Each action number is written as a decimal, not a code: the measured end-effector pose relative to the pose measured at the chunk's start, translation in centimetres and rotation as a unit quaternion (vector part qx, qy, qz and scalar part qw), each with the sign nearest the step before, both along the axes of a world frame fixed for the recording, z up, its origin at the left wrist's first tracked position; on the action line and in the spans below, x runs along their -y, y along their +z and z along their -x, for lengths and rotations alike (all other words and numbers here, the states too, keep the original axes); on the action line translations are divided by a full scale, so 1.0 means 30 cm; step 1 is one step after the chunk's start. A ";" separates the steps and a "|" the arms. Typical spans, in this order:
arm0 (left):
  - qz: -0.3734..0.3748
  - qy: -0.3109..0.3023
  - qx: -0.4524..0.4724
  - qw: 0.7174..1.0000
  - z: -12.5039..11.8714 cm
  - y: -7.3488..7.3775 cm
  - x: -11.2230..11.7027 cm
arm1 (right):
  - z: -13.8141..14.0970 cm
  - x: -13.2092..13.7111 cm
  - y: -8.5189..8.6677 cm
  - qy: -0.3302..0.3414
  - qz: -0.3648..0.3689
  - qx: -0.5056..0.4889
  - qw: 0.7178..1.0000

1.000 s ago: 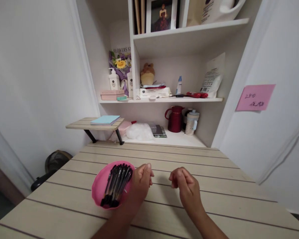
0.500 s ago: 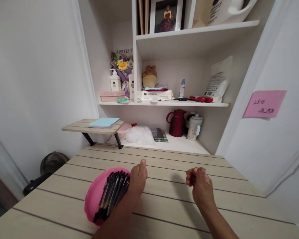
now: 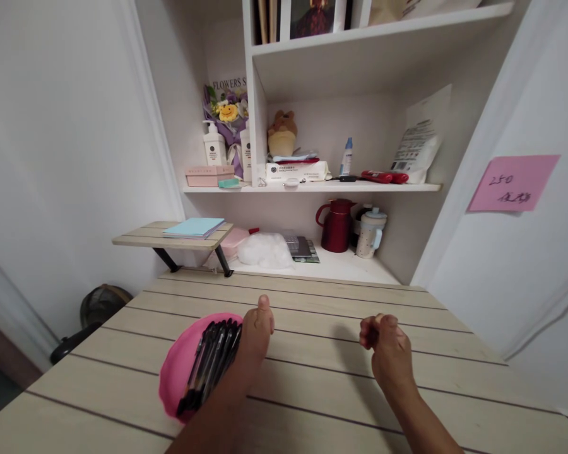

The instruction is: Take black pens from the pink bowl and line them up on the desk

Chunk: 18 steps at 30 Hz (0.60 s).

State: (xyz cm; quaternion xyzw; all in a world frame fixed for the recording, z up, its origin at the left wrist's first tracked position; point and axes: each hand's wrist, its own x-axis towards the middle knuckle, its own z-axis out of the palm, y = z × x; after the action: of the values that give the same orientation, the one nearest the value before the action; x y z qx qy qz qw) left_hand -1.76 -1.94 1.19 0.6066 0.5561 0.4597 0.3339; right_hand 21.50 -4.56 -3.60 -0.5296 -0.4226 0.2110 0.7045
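Note:
A pink bowl (image 3: 175,378) holding several black pens (image 3: 211,362) sits on the pale wooden table (image 3: 312,353), at the front left. My left hand (image 3: 252,337) lies against the bowl's right rim, fingers curled under and thumb pointing up. I see nothing in it. My right hand (image 3: 388,350) hovers over bare planks to the right, curled into a loose fist with nothing visible in it. A gap of table separates the two hands.
Behind the table are white shelves with a red jug (image 3: 336,226), a lidded cup (image 3: 370,232), a clear bag (image 3: 265,250), bottles and boxes. A small wooden riser (image 3: 170,238) carries a blue notebook (image 3: 194,227). A pink sticky note (image 3: 514,183) hangs on the right wall.
My hands have drawn apart: the right one moved to the right, the left one settled against the bowl with its thumb raised. The view shifted slightly. The bowl stayed put.

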 end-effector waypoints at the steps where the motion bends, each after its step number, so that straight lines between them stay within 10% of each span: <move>1: 0.000 0.002 -0.001 1.000 0.001 -0.001 -0.001 | 0.000 0.000 0.000 0.001 0.000 -0.005 1.000; 18: -0.026 0.020 -0.062 0.998 0.000 0.028 0.024 | 0.054 0.013 0.006 0.072 0.033 -0.018 0.997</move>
State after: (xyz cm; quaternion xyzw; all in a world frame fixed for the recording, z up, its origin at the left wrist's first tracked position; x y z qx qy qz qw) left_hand -1.77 -2.66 2.03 0.6309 0.5758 0.4423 0.2735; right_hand 19.87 -4.95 -3.41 -0.5171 -0.4393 0.2848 0.6771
